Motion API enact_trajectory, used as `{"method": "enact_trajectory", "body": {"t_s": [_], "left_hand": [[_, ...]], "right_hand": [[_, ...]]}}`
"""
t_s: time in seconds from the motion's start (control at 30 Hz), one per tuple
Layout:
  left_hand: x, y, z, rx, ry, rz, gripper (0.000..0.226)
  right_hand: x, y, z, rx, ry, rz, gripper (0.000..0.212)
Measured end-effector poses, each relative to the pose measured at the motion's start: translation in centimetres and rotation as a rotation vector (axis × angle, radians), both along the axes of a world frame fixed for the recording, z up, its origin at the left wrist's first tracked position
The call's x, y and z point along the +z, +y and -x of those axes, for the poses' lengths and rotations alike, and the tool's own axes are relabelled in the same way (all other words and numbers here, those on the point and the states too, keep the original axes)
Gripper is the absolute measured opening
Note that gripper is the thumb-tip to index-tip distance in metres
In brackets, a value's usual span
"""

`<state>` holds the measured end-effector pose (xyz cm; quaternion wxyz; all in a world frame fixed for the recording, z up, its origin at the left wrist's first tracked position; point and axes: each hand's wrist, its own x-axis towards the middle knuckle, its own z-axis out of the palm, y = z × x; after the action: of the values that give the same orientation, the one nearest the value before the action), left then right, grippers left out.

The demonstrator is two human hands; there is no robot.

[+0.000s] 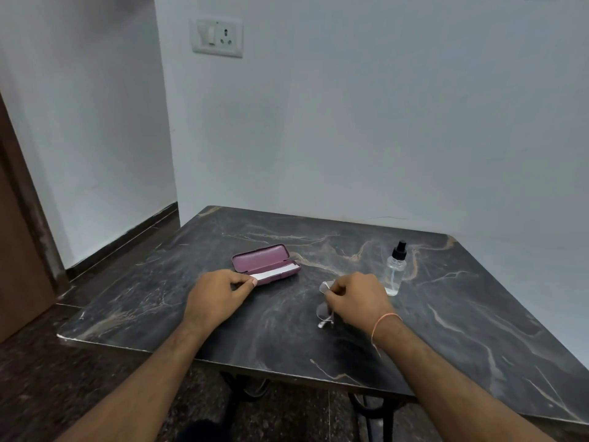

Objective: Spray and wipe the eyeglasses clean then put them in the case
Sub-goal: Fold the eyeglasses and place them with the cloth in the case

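Note:
A mauve eyeglass case (261, 257) lies open on the dark marble table (462, 330). A white cloth (276, 272) lies inside it. My left hand (216, 295) pinches the near end of that cloth at the case's left end. My right hand (357, 298) rests on the table over clear, thin-framed eyeglasses (324, 309), its fingers closed on the frame; part of the glasses is hidden under the hand. A small clear spray bottle (395, 271) with a black nozzle stands upright just right of my right hand.
The table stands in a corner against pale walls. A switch and socket plate (217, 37) is on the back wall. A brown door (19, 250) is at the left. The floor is dark stone, and black table legs (236, 400) show below.

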<state>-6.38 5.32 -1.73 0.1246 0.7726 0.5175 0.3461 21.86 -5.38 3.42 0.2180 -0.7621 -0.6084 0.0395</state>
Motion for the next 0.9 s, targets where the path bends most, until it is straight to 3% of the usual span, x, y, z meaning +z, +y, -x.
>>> {"method": "enact_trajectory", "body": {"t_s": [0.23, 0.57, 0.63, 0.9], "left_hand": [[-0.4, 1.3, 0.3, 0.088, -0.178, 0.082, 0.009], [-0.5, 1.8, 0.7, 0.048, -0.284, 0.233, 0.005], [-0.5, 1.9, 0.7, 0.054, -0.300, 0.235, 0.013], [-0.4, 2.0, 0.5, -0.046, -0.385, 0.323, 0.083]], "right_hand": [[1.0, 0.8, -0.4, -0.025, 0.216, 0.075, 0.010], [4.6, 4.0, -1.2, 0.086, 0.120, -0.027, 0.021], [5.4, 5.0, -0.7, 0.114, 0.088, -0.026, 0.021], [5.7, 9.3, 3.7, 0.351, 0.027, -0.010, 0.019]]}}
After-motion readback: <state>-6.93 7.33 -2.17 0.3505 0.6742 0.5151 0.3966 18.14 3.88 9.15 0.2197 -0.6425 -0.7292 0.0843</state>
